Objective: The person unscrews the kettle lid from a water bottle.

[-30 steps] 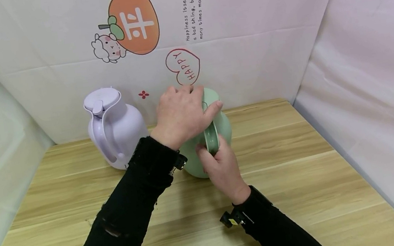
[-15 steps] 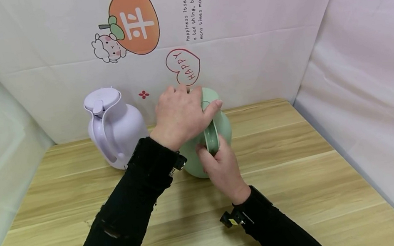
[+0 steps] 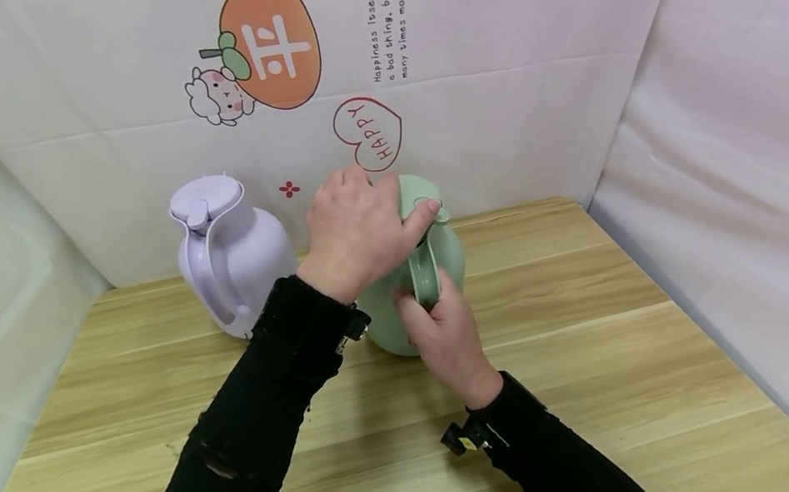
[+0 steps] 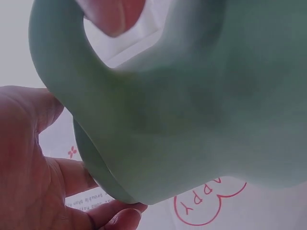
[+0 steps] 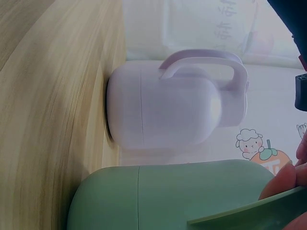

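Observation:
A green thermos jug (image 3: 392, 326) stands upright on the wooden table. My left hand (image 3: 356, 230) grips its round lid (image 3: 418, 186) from above, thumb across the near right side. In the left wrist view, fingers wrap the edge of the lid (image 4: 96, 160), which sits in the jug's mouth. My right hand (image 3: 447, 339) holds the jug's handle (image 3: 425, 275) low down, thumb on its left side. The right wrist view shows the green body (image 5: 168, 196) beside fingers at the handle. Much of the lid lies hidden under my left hand.
A lilac thermos jug (image 3: 255, 253) with its lid on stands to the left of the green one. Behind both hangs a printed white cloth (image 3: 495, 97). More cloth encloses the left and right sides of the table (image 3: 604, 334).
The lid has turned on the green jug, its tab swinging right, away from the handle. My left hand has shifted slightly left with it. My right hand stays on the handle.

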`<state>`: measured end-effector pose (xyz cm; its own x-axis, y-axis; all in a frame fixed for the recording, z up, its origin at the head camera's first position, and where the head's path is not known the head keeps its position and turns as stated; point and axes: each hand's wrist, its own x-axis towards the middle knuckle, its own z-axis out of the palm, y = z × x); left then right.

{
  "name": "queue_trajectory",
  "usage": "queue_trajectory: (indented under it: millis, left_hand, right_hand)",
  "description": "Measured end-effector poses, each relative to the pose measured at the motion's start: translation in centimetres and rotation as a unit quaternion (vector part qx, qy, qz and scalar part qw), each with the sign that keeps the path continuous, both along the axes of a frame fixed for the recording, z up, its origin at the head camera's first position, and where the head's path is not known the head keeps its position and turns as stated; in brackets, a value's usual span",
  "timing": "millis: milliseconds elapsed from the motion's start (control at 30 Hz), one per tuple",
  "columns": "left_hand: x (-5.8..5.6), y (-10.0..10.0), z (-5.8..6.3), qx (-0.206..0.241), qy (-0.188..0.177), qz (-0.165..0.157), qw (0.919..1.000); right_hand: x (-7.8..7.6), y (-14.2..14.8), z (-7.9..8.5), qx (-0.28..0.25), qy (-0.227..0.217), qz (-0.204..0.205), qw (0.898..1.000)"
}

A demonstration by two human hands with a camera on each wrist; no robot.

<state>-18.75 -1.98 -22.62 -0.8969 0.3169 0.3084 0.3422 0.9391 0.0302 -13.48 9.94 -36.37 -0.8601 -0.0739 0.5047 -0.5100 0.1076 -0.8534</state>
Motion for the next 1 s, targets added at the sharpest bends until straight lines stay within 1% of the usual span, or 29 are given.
queue_trajectory:
  millis: [633, 767, 833, 900, 933, 1000]
  left_hand:
    - [0.0, -0.5, 0.0, 0.003, 0.029, 0.009, 0.9995]
    - [-0.1, -0.7, -0.1, 0.007, 0.033, 0.005, 0.9994]
    - [-0.3, -0.9, -0.1, 0.014, 0.026, -0.005, 0.9996]
    - [-0.5, -1.1, -0.1, 0.018, 0.016, -0.025, 0.9994]
    - [-0.6, -1.2, 0.0, 0.023, 0.009, -0.041, 0.9989]
    - [-1.0, -1.3, 0.2, 0.036, -0.005, -0.084, 0.9958]
  right_hand:
    - [0.1, -0.1, 0.0, 0.004, 0.0, -0.016, 1.0]
    - [0.1, -0.1, -0.1, 0.002, -0.002, -0.019, 1.0]
    - [0.1, -0.1, -0.1, 0.004, -0.003, -0.02, 1.0]
    - [0.0, -0.1, -0.1, 0.006, -0.002, -0.019, 1.0]
    - [0.0, -0.1, -0.1, 0.006, -0.001, -0.018, 1.0]
    - [0.0, 0.0, -0.1, 0.008, 0.003, -0.012, 1.0]
